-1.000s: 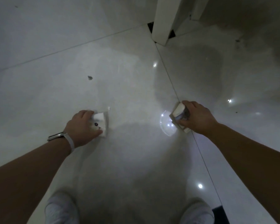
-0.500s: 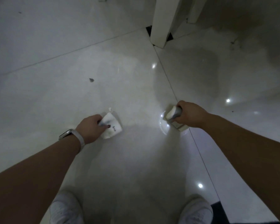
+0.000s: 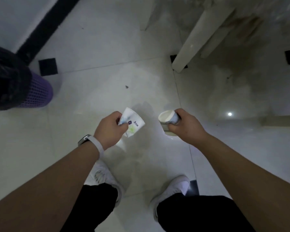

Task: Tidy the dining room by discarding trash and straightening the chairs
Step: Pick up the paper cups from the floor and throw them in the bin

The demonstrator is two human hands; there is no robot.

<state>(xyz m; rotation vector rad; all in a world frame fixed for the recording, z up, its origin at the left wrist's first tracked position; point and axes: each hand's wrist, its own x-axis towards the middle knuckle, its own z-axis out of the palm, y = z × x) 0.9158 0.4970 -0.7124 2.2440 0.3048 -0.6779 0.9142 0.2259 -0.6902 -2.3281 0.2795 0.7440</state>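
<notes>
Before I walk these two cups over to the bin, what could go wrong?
1. The right hand holds the right cup on its side, mouth sideways; any dregs could spill on the floor.
2. The left hand pinches the crushed left cup by one end, so it may slip out.
3. A small dark scrap lies on the floor, between you and the bin, and is easily missed in this dim light.

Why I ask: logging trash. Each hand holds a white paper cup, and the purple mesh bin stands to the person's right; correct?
No. The head view shows the purple mesh bin to the person's left. The left hand holds a flower-printed white paper cup, the right hand a second white paper cup.
</notes>
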